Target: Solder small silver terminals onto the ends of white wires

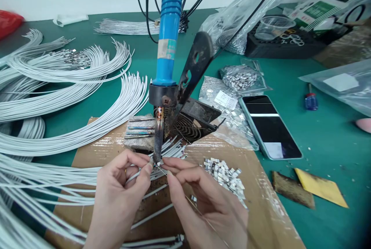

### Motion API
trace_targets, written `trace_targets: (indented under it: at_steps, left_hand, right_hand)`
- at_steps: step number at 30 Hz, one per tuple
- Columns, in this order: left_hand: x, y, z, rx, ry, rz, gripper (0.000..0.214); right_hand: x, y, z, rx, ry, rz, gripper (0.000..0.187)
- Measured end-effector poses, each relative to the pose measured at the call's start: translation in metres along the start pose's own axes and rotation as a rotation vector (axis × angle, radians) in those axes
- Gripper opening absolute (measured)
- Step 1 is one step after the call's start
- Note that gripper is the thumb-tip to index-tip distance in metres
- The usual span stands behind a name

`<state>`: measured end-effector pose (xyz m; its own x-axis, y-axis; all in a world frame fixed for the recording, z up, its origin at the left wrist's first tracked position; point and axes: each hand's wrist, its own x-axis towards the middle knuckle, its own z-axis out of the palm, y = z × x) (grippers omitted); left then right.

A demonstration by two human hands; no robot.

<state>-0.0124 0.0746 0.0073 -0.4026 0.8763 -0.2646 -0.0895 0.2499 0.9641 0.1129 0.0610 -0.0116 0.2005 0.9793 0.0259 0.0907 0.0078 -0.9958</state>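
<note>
White wire (133, 176) at iron (166, 59), ctr of frame

L hand (123, 191) pinches it btwn thumb & fingertip, long axis slanting up-right; R hand (208, 195), thumb & finger closed, grips thin strand (199, 213) running lower right. Iron points down.

Here's the green tabletop (333, 140): white cables (95, 135) sweep across its left, a cardboard sheet (261, 218) lies flat up front, and over right, a phone (275, 131), a screwdriver (311, 101), a yellow pad (321, 188)!
</note>
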Motion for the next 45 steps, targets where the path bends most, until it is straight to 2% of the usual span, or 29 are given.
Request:
trace_targets:
  at_steps: [20, 29, 35, 39, 45]
  left_hand:
    - [-0.0032, -0.0005, 0.0013, 0.011, 0.050, 0.030, 0.015]
    - [-0.0038, -0.0002, 0.0027, 0.011, 0.064, 0.035, 0.014]
    - [-0.0003, -0.0006, -0.0026, 0.069, -0.041, 0.062, 0.017]
    - [-0.0044, 0.0006, 0.0028, 0.005, 0.056, 0.052, 0.014]
    - [-0.0058, 0.0000, 0.0039, 0.012, 0.065, 0.052, 0.013]
  right_hand:
    - [0.0007, -0.0046, 0.0012, -0.033, 0.012, -0.061, 0.021]
    - [-0.0024, -0.0035, 0.0019, -0.034, 0.026, -0.011, 0.020]
    - [-0.0015, -0.0043, 0.0011, -0.033, 0.035, -0.027, 0.020]
    - [-0.0010, -0.0030, 0.0021, -0.030, 0.046, -0.045, 0.020]
    - [-0.0006, -0.0014, 0.0029, -0.045, 0.051, -0.090, 0.019]
